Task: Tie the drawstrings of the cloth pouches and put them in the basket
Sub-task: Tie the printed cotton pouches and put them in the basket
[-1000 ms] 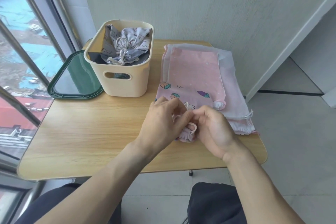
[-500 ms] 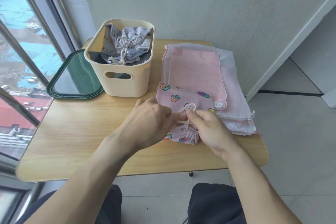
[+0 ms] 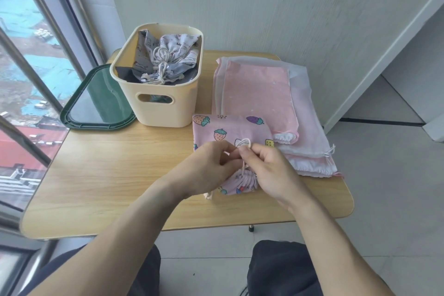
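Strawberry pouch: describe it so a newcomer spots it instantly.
On the wooden table, look just right of the cream basket, at the near end of the stack of plain pink bags. The strawberry pouch lies there under both hands, the only one printed with fruit, its mouth gathered.

Wooden table (image 3: 101,175), grey wall (image 3: 264,7), window (image 3: 28,67) left.

Left hand (image 3: 206,168) and right hand (image 3: 269,170) pinching white drawstring (image 3: 244,143) over gathered pink strawberry-print cloth pouch (image 3: 230,132), cream plastic basket (image 3: 165,103) holding grey tied pouch (image 3: 168,55), wooden table (image 3: 108,175)
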### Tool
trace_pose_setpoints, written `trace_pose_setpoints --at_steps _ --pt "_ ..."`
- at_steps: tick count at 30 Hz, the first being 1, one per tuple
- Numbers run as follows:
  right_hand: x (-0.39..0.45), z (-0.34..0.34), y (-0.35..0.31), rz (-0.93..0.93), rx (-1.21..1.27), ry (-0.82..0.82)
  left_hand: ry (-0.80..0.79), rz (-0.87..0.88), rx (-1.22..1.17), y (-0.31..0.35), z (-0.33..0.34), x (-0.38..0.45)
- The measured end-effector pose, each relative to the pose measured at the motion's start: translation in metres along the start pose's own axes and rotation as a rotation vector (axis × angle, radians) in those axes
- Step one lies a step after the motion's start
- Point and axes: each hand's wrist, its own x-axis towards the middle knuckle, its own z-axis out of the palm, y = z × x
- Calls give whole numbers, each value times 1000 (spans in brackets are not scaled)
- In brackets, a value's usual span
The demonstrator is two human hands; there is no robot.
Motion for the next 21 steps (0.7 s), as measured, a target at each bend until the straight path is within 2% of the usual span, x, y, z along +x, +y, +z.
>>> trace_pose_setpoints --at_steps 6,12,16,21 --pt "1 2 5 -32 -2 -24 97 -93 -127 7 1 0" --pt "1 -2 7 31 -5 -26 -29 -136 3 14 -2 -2" --pt "2 -2 7 100 102 -61 -93 -47 156 10 -9 -5" --pt "1 -1 4 171 220 -81 -157 -33 84 17 -18 -7"
